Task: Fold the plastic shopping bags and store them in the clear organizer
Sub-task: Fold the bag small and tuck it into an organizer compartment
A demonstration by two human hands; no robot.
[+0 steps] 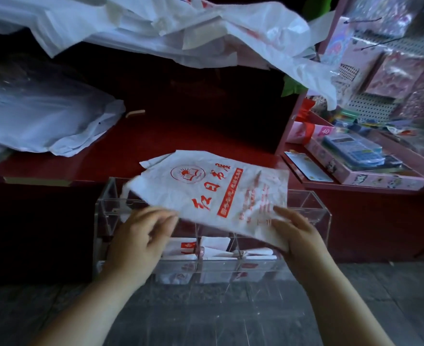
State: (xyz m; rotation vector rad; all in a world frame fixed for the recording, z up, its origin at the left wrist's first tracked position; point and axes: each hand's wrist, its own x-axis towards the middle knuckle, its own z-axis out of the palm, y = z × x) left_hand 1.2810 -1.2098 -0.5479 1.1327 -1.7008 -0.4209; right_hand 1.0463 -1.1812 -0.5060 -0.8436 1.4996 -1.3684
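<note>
Plastic bag (213, 191): thin film, light, limp, likely slick, so pinch it at edges or corners. It is held flat above the clear organizer (103, 221), printed face up. Right grip (298, 236) pinches the near-right corner, thumb on top. Left grip (141, 236) curls at the near-left edge; blurred, so I cannot tell whether it holds. Long axis diagonal: handle end toward the organizer's far-left corner, base near-right.

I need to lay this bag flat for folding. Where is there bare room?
The red shelf lies bare between the loose bag pile on the left and the pink box on the right. The box's ledge is crowded with goods.
</note>
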